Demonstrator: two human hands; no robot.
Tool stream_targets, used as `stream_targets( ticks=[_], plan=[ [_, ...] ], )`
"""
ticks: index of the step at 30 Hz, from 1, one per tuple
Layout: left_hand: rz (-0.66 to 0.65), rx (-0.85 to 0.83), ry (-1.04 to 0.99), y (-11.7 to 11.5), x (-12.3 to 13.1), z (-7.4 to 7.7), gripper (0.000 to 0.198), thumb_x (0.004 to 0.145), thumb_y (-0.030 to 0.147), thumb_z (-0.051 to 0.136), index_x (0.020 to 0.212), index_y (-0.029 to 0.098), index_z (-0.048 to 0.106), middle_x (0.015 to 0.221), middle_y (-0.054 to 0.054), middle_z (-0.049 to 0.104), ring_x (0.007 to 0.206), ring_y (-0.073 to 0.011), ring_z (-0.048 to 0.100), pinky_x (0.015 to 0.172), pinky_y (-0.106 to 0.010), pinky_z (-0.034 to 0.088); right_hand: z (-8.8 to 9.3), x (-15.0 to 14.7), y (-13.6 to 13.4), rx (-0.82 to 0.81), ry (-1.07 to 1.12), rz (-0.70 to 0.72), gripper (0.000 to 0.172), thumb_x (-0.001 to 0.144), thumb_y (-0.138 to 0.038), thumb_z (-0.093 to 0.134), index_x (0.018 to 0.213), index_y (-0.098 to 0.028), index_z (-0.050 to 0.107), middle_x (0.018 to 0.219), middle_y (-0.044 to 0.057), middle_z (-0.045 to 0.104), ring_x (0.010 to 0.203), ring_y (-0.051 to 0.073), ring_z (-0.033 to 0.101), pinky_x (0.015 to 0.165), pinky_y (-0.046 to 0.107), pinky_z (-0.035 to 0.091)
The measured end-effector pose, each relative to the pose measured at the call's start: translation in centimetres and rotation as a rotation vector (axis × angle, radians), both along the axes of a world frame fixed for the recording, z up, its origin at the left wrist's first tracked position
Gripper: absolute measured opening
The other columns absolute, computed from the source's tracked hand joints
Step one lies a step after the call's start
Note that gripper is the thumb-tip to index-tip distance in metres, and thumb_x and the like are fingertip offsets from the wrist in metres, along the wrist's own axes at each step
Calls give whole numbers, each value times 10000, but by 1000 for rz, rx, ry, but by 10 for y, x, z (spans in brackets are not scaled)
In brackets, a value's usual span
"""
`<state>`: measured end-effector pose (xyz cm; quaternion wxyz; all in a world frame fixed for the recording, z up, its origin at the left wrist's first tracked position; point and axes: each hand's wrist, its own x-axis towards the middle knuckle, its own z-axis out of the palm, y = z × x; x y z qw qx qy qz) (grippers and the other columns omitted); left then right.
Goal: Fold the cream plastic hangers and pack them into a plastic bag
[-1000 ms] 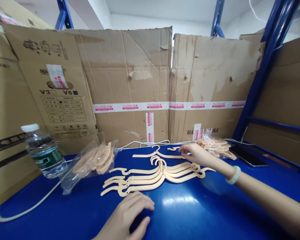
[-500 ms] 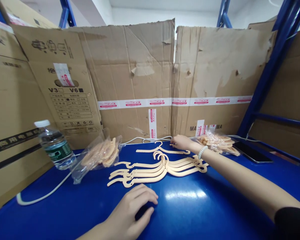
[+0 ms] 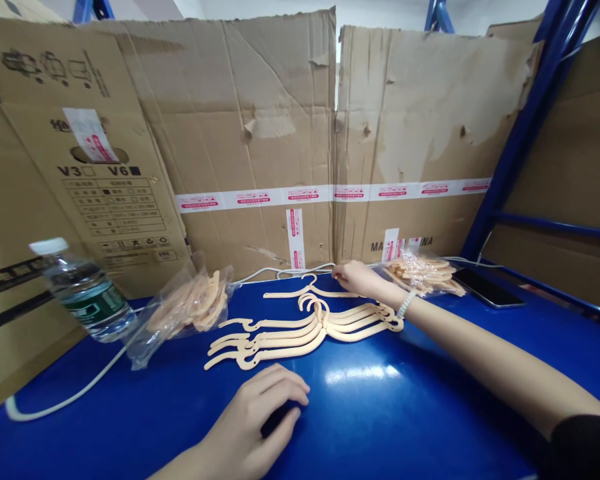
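Several cream plastic hangers (image 3: 300, 330) lie stacked in a row on the blue table (image 3: 380, 413). One more hanger (image 3: 307, 289) lies apart behind them. My right hand (image 3: 355, 278) reaches far forward, fingers curled over the right end of that single hanger, a bead bracelet on the wrist. My left hand (image 3: 257, 417) rests palm down on the table just in front of the stack, fingers spread, holding nothing.
A clear bag of hangers (image 3: 187, 308) lies at the left, another bag (image 3: 423, 273) at the right by a dark phone (image 3: 487, 288). A water bottle (image 3: 83, 291) stands far left beside a white cable (image 3: 65, 397). Cardboard panels (image 3: 260, 147) wall the back; a blue rack post (image 3: 520, 120) rises right.
My right hand slid left along the back of the table to the end of the single hanger. The left hand stayed put; the view shifted slightly.
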<state>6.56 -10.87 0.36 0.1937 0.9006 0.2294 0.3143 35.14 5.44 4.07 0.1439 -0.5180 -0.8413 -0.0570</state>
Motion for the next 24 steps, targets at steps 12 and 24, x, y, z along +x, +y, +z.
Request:
stream_targets(
  ticks=[12,24],
  plan=[
    [100,-460,-104,-1,9,-2,205,910,219,528,1099,210,608,1002,-52,695,875,-166,647,815,-298,529,14,-3,-108,-180,1037,159,164,814,-321,662,848,-169,610,751,40,680,646,163,674,626,294,571],
    [144,-873,-505,-2,14,-2,420,887,541,590,872,122,585,738,-22,612,620,-123,598,584,-252,518,-14,-69,-140,-621,937,362,280,864,-431,642,814,-156,629,730,47,689,630,158,659,567,255,528]
  ],
)
